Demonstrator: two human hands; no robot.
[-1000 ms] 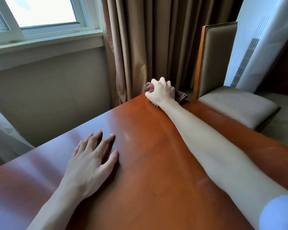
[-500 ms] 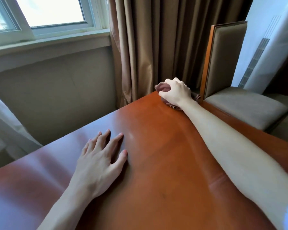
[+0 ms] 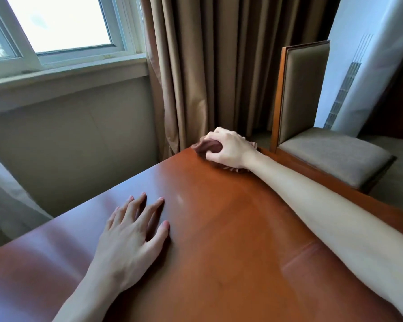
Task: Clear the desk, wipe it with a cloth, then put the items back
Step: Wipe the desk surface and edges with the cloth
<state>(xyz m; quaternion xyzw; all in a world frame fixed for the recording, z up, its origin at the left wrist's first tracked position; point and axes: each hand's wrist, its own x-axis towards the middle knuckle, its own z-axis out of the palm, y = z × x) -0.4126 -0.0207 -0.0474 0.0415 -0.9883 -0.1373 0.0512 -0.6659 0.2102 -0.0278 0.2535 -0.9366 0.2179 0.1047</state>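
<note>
R hand grip clamped round the bunched cloth at the counter's far corner; L hand flat, fingers spread, on the counter nearer me. Wiping step: keep cloth pressed down, take overlapping strokes w/ corners and edges incl, L hand bracing

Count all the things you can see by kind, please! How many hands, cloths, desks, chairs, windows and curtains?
Hands: 2, left hand and right hand
Cloths: 1, brown cloth
Desks: 1, desk
Chairs: 1, chair
Windows: 1, window
Curtains: 1, curtain
Total: 7
</note>
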